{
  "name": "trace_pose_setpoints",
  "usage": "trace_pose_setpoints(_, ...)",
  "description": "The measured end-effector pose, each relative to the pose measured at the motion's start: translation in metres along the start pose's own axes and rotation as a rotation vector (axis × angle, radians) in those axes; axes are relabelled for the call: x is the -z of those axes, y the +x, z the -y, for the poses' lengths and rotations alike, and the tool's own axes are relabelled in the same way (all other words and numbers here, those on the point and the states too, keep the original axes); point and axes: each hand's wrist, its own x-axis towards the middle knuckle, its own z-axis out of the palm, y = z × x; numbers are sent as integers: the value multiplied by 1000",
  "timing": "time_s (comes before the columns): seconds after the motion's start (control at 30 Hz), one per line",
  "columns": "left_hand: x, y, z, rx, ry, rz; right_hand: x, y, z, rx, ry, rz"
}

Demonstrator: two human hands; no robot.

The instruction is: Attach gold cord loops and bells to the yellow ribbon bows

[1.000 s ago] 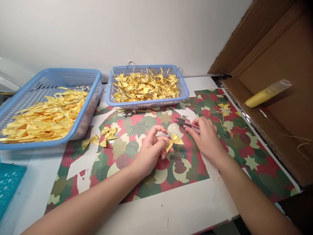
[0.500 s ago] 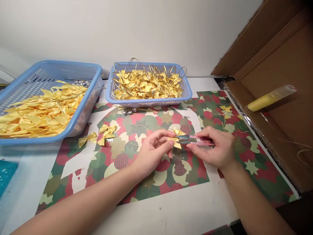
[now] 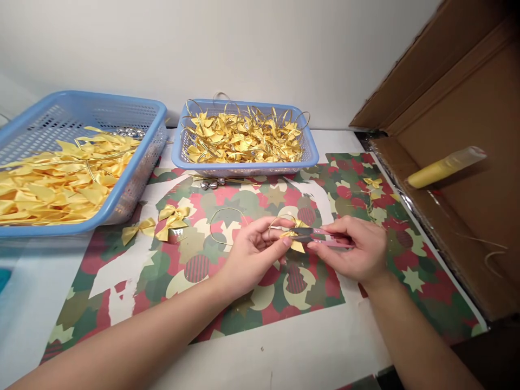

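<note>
A single camera worn on the person's head looks forward and steeply down over the desk (image 3: 309, 346), facing the white wall (image 3: 244, 49) behind it. It sits at arm's length: both forearms run in from the bottom edge. The left hand (image 3: 254, 254) and right hand (image 3: 357, 252) meet just right of centre, near enough to make out the yellow bow (image 3: 296, 238) and pink snips (image 3: 330, 242) they hold. A blue basket (image 3: 81, 100) is cut off at the left edge and a cardboard box (image 3: 467, 97) at the right.
</note>
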Motion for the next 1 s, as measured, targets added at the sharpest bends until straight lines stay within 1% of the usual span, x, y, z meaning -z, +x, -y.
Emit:
trace_pose_setpoints(0.23, 0, -1, 0, 12, 17, 25, -2, 0, 0, 28, 28, -25)
trace_pose_setpoints(0.53, 1, -2, 0, 16, 27, 16, -2, -2, 0, 21, 19, -25)
trace_pose_setpoints(0.6, 2, -3, 1, 10, 33, 12, -1, -3, -1, -6, 29, -45)
trace_pose_setpoints(0.7, 3, -4, 2, -12, 43, 20, 1, -4, -3, -103, 52, -115)
trace_pose_setpoints(0.77, 3, -4, 3, -27, 56, 24, 3, -4, -3, -164, 67, -139)
trace_pose_setpoints(0.87, 2, -4, 2, -56, 76, 7, 3, -3, -1, -197, 94, -110)
trace_pose_setpoints(1.0, -1, -3, 0, -122, 127, -25, 2, -1, 3, -192, 121, -40)
